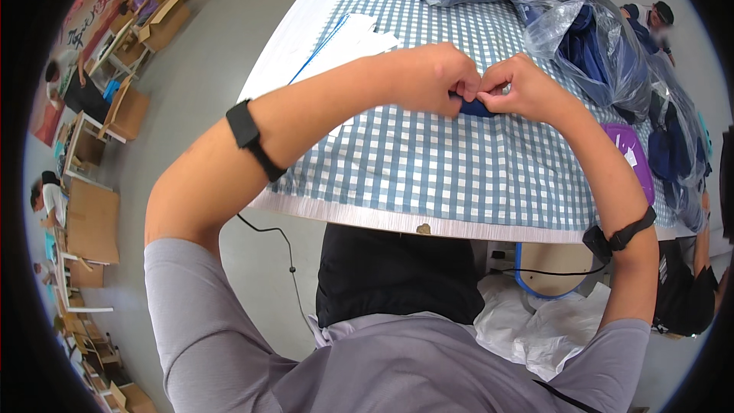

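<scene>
Above the checked tablecloth (428,172), my left hand (447,76) and my right hand (527,92) meet with fingertips almost touching. Both are closed in a pinch. A small dark blue piece of fabric (477,108) shows just under and between the fingers, and they grip its upper edge. My fingers hide part of it, so its full shape cannot be made out. Beyond my left forearm lie white paper strips or tags (355,37) with a thin blue cord (319,47).
Clear plastic bags with dark blue garments (585,53) cover the table's far right side. A purple packet (633,159) lies by my right forearm. The table's pale front edge (367,218) is close to my body. Cardboard boxes (164,23) and other people are around the room.
</scene>
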A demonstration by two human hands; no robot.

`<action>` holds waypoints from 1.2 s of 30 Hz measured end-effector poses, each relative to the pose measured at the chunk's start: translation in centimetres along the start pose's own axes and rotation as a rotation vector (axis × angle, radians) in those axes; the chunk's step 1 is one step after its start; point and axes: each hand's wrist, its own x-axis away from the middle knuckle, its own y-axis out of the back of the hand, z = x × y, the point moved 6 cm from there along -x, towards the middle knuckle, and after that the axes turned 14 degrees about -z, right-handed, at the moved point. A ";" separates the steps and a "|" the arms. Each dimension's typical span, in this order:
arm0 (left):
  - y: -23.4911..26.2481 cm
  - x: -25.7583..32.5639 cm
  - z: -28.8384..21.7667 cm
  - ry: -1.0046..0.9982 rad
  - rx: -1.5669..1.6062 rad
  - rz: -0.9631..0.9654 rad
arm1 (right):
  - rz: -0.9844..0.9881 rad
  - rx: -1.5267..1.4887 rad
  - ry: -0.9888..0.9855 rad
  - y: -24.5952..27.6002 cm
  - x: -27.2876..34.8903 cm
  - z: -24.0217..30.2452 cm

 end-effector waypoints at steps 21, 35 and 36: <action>0.5 -2.3 3.5 0.241 0.179 0.205 | 0.057 -0.077 -0.007 0.1 -1.1 -0.5; 0.7 -0.8 0.7 -0.101 -0.061 -0.002 | 0.050 -0.129 -0.047 0.2 -1.2 -1.2; 0.6 -0.9 0.9 -0.070 -0.042 0.010 | 0.031 -0.132 -0.038 0.3 -1.0 -1.3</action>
